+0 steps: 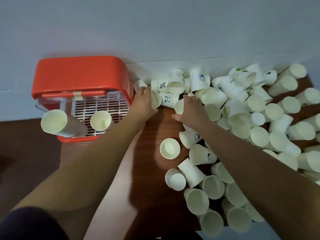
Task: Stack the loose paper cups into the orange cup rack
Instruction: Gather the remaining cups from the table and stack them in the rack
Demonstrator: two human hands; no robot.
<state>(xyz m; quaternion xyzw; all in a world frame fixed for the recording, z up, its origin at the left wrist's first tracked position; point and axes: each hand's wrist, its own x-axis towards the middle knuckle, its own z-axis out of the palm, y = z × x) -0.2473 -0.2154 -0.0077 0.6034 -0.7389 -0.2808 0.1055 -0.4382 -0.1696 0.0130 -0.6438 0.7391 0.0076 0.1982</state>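
The orange cup rack (81, 73) stands at the left against the wall, its white grid floor showing. Two stacks of cups stand in it: a tall one (54, 121) at the front left and a shorter one (100, 120) to its right. A large heap of loose white paper cups (242, 118) covers the right side of the wooden table. My left hand (142, 104) grips a cup (155, 101) lying on its side just right of the rack. My right hand (192, 111) holds another cup (179, 106) at the heap's left edge.
The brown wooden table (150, 179) shows between my arms, with one upright cup (170, 148) standing alone there. A pale wall (155, 28) runs behind the rack and heap. The table's near edge (195, 231) lies at the lower right.
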